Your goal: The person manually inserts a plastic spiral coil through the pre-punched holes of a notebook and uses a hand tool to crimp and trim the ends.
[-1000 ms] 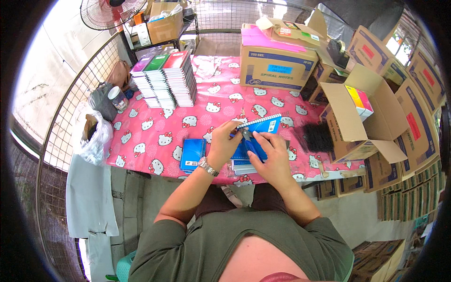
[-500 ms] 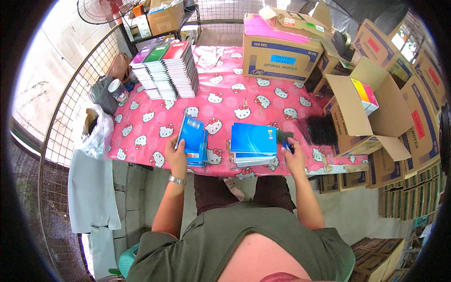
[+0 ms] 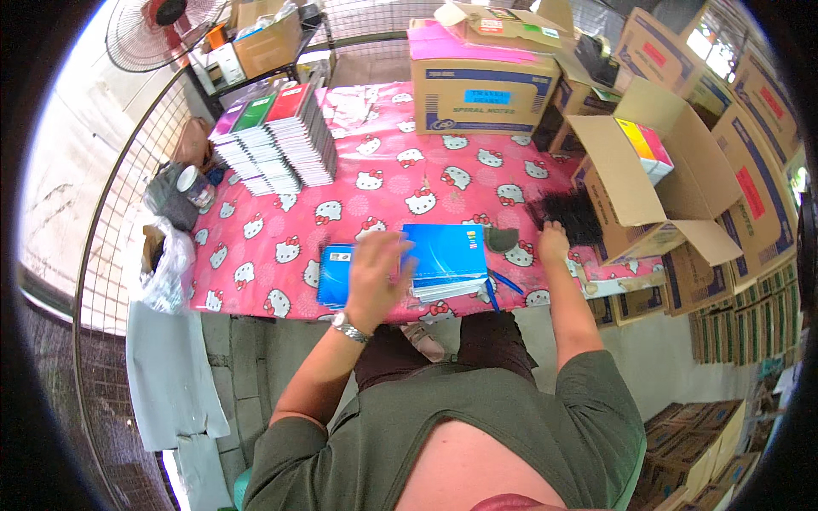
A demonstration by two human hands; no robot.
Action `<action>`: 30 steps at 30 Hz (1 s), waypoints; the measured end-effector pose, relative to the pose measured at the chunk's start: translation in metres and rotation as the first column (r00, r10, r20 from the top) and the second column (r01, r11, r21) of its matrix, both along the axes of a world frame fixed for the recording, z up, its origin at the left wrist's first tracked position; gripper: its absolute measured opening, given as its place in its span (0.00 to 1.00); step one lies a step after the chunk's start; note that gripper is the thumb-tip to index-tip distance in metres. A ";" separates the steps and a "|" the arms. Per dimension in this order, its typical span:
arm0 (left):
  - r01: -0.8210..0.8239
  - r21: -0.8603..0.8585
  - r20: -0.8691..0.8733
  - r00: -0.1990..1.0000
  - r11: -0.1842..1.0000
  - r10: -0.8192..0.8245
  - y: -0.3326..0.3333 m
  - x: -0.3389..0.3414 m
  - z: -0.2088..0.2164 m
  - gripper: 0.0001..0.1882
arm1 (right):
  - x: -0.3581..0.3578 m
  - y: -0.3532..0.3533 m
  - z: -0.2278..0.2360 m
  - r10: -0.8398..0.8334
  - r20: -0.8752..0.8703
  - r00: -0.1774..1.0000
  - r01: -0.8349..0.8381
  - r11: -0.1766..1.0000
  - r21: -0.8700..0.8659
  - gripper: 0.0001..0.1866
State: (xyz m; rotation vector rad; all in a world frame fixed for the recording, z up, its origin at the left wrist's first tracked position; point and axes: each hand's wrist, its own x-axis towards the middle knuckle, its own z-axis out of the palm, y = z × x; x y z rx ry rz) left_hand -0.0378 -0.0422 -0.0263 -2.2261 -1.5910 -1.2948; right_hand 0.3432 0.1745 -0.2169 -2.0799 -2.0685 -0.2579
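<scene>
My left hand [image 3: 379, 277], blurred, was over the inner edge of the smaller blue notebook pile [image 3: 334, 277], between it and the taller blue notebook stack [image 3: 445, 251]; I could not tell whether its fingers were closed on anything or merely above the covers. A metal-banded watch [image 3: 342, 323] sat on that wrist. My right hand [image 3: 554, 241] was out at the near side of the heap of black coils [image 3: 575, 215], its fingers at the coils' edge, and whether they had gripped one I could not tell. Both lots of blue notebooks lay near my edge of the pink-covered bench [image 3: 392, 183], side by side in front of me. Just right of the taller one lay the blue-handled pliers [image 3: 509, 284], out of my fingers, with their handles apart, and a small dark piece [image 3: 501, 239] lay farther back beside the same stack. Right of the coils stood an open carton [image 3: 626, 192] with a yellow and pink pack [image 3: 645, 152] in it. Toward the back stood a big carton [image 3: 481, 98] with pink sheets [image 3: 464, 44] on top, and at back left tall stacks of purple, green and red notebooks [image 3: 277, 140].
</scene>
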 end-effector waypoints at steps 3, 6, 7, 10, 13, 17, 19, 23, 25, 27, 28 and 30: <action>0.198 -0.185 -0.265 0.933 0.963 -0.242 0.009 0.042 0.017 0.15 | -0.003 0.014 0.016 0.000 -0.032 0.999 0.000 1.000 -0.014 0.14; 0.135 -0.323 -0.476 0.832 0.937 -0.284 0.019 0.046 0.017 0.15 | -0.008 0.009 0.047 0.070 -0.257 0.964 -0.054 0.996 0.071 0.09; 0.156 -0.390 -0.440 0.834 0.907 -0.332 0.022 0.047 0.023 0.15 | 0.000 0.007 0.054 0.140 -0.355 0.924 -0.100 0.987 0.127 0.08; 0.219 -0.474 -0.304 0.868 0.853 -0.392 0.031 0.040 0.049 0.13 | -0.011 -0.015 0.091 0.318 -0.657 0.684 -0.223 0.948 0.226 0.11; 0.138 -0.460 -0.288 0.911 0.877 -0.295 0.043 0.036 0.072 0.11 | -0.058 -0.060 0.150 0.523 -0.783 0.336 -0.421 0.828 0.372 0.17; 0.102 -0.207 -0.351 0.921 0.973 -0.171 0.062 0.045 0.057 0.09 | -0.101 -0.109 0.202 0.674 -0.670 0.312 -0.604 0.685 0.407 0.13; 0.113 -0.178 -0.302 0.939 0.978 -0.163 0.063 0.049 0.054 0.09 | -0.107 -0.113 0.207 0.676 -0.667 0.313 -0.550 0.702 0.453 0.12; 0.128 -0.160 -0.296 0.940 0.979 -0.171 0.066 0.048 0.052 0.10 | -0.116 -0.113 0.213 0.719 -0.613 0.328 -0.509 0.681 0.527 0.10; 0.147 -0.177 -0.281 0.940 0.973 -0.193 0.068 0.047 0.052 0.10 | -0.118 -0.113 0.215 0.733 -0.591 0.336 -0.515 0.669 0.536 0.09; 0.159 -0.169 -0.269 0.942 0.973 -0.201 0.069 0.047 0.052 0.11 | -0.118 -0.118 0.216 0.725 -0.606 0.327 -0.511 0.675 0.533 0.08; 0.166 -0.165 -0.263 0.942 0.972 -0.206 0.069 0.047 0.052 0.11 | -0.117 -0.118 0.215 0.728 -0.598 0.336 -0.516 0.673 0.530 0.09; 0.173 -0.176 -0.256 0.943 0.969 -0.214 0.071 0.047 0.053 0.11 | -0.113 -0.117 0.210 0.733 -0.580 0.356 -0.524 0.670 0.526 0.09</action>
